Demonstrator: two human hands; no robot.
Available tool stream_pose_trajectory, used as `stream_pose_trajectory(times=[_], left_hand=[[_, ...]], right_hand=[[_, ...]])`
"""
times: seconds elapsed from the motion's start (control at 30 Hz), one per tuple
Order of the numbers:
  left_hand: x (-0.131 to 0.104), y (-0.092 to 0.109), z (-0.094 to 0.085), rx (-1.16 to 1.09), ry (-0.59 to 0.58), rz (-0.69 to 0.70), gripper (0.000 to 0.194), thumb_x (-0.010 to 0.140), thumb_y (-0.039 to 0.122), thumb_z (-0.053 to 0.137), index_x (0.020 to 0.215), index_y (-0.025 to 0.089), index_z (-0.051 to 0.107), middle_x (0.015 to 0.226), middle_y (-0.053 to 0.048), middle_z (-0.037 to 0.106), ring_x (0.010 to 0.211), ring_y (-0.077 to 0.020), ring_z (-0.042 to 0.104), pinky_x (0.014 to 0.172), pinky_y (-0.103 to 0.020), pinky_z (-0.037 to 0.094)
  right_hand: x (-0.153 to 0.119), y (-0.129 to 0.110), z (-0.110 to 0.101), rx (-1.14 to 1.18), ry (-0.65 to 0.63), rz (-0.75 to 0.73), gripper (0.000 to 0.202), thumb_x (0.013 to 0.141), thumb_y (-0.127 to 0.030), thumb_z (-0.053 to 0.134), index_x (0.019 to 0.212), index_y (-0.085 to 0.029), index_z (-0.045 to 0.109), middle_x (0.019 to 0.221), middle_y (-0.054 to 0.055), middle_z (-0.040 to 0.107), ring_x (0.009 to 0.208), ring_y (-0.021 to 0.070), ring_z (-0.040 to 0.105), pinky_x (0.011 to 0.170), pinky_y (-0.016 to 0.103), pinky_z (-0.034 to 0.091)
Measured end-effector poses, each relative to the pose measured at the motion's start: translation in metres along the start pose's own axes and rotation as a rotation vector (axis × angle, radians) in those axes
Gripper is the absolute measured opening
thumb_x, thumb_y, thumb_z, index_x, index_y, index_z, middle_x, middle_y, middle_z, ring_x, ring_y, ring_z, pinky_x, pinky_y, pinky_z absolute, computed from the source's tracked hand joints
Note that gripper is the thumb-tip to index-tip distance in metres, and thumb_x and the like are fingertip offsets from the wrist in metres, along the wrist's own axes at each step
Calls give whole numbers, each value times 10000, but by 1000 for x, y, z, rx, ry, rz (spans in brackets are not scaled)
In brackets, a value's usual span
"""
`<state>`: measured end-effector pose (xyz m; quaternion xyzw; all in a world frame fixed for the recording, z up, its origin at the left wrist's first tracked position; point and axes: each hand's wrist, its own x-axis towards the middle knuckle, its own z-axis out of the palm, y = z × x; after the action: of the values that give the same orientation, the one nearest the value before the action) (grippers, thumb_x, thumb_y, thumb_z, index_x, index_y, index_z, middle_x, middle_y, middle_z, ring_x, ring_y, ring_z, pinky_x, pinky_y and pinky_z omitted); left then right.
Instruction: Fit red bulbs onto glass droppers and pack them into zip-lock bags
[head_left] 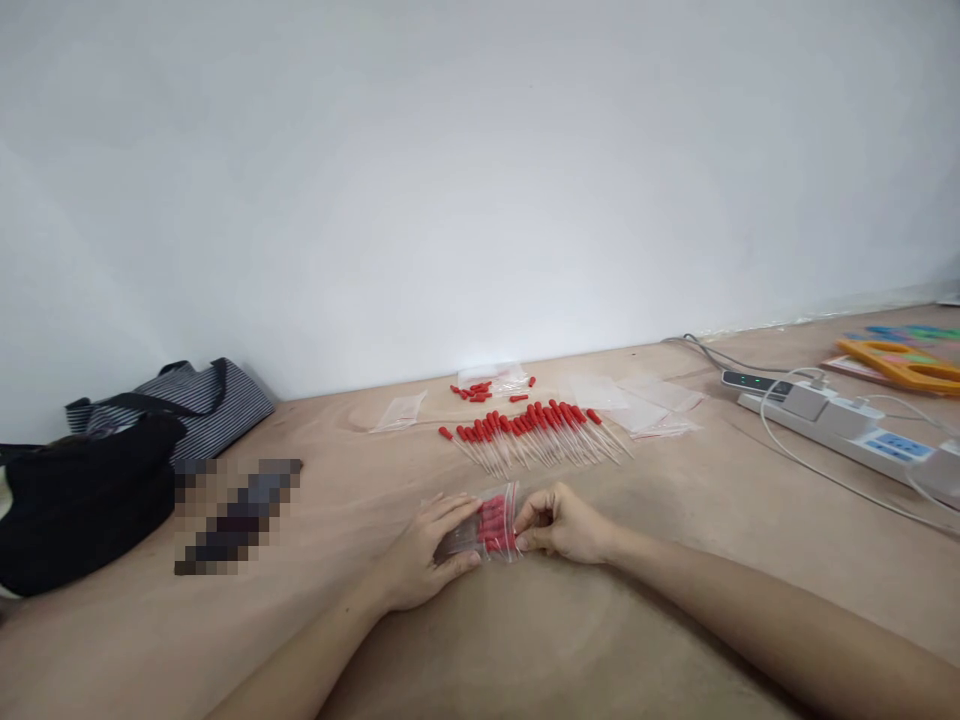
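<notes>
right of the filled bag (495,522) sits a power strip (894,445).

Soft, bright light spreads over the matte white wall (480,180) at twelve o'clock, source unclear. A soft shadow edges the bare right forearm (735,592) at four. Glints streak the clear plastic zip bag (495,525) at six. Coarse pixelation masks a patch at eight; the flat orange frame (892,372) at three looks blurred.
</notes>
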<state>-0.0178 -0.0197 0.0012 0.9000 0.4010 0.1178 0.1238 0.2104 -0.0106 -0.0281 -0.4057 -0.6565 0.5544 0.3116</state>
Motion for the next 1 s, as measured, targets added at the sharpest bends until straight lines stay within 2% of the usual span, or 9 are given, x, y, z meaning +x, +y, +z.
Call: stream_pose_trajectory(times=[0.23, 0.33, 0.47, 0.63, 0.7, 0.77, 0.87, 0.93, 1.0], left_hand=[[2, 1, 0, -21, -24, -14, 543, 792, 449, 496, 1269, 212, 389, 1297, -103, 440, 1202, -258, 375, 1005, -503, 249], [2, 1, -1, -27, -20, -12, 539, 784, 460, 503, 1262, 231, 400, 1285, -96, 457, 1191, -261, 391, 1001, -505, 251], [2, 1, -1, -34, -21, 1, 536, 780, 466, 507, 1260, 250, 404, 1280, -88, 465, 1189, -262, 392, 999, -506, 244], [4, -1, -4, -34, -55, 55, 569, 772, 457, 532, 1281, 264, 369, 1288, -84, 457, 1205, -266, 368, 999, -529, 213], [6, -5, -8, -11, -90, 105, 530, 786, 435, 527, 1275, 303, 370, 1302, -58, 444, 1227, -262, 336, 1005, -530, 192], [6, -13, -12, 38, -109, 150, 423, 833, 359, 483, 1246, 357, 395, 1306, -19, 442, 1245, -252, 308, 1007, -536, 169], [5, -24, -16, 139, -9, 148, 372, 873, 200, 373, 1193, 372, 458, 1297, -4, 450, 1234, -239, 324, 997, -527, 186], [3, -24, -17, 151, 134, 86, 337, 860, 180, 363, 1135, 292, 520, 1212, -49, 517, 1139, -223, 435, 950, -446, 309], [1, -17, -15, 125, 262, -7, 216, 835, 250, 417, 969, 194, 577, 963, -72, 608, 904, -193, 557, 789, -331, 435]], right_hand=[[3, -10, 4, -413, 146, -37, 243, 487, -337, 752, 614, -183, 613, 586, -45, 601, 544, 85, 511, 489, 185, 316], [-1, -19, 8, -532, 186, -28, 229, 527, -352, 730, 626, -192, 600, 591, -60, 599, 543, 77, 503, 500, 186, 299], [-5, -24, 12, -622, 203, -72, 166, 634, -342, 661, 656, -198, 582, 608, -67, 589, 549, 65, 486, 517, 189, 279], [-3, -17, 11, -651, 212, -82, 324, 517, -393, 740, 693, -191, 558, 603, -53, 550, 550, 89, 464, 499, 197, 272], [0, -14, 6, -608, 250, -163, 423, 480, -423, 755, 773, -184, 565, 714, -18, 562, 607, 110, 483, 525, 207, 319], [3, -10, 0, -570, 257, -275, 495, 515, -405, 743, 922, -184, 569, 909, 34, 549, 699, 127, 506, 585, 227, 371], [7, -6, -8, -565, 218, -328, 469, 614, -333, 690, 1050, -213, 568, 1061, 63, 516, 808, 144, 527, 675, 254, 398], [10, -6, -9, -578, 197, -286, 359, 671, -317, 639, 1016, -223, 605, 982, 45, 578, 790, 145, 542, 673, 253, 394], [12, -8, -5, -594, 201, -220, 231, 720, -323, 583, 920, -225, 646, 834, 15, 630, 704, 130, 550, 613, 234, 377]])
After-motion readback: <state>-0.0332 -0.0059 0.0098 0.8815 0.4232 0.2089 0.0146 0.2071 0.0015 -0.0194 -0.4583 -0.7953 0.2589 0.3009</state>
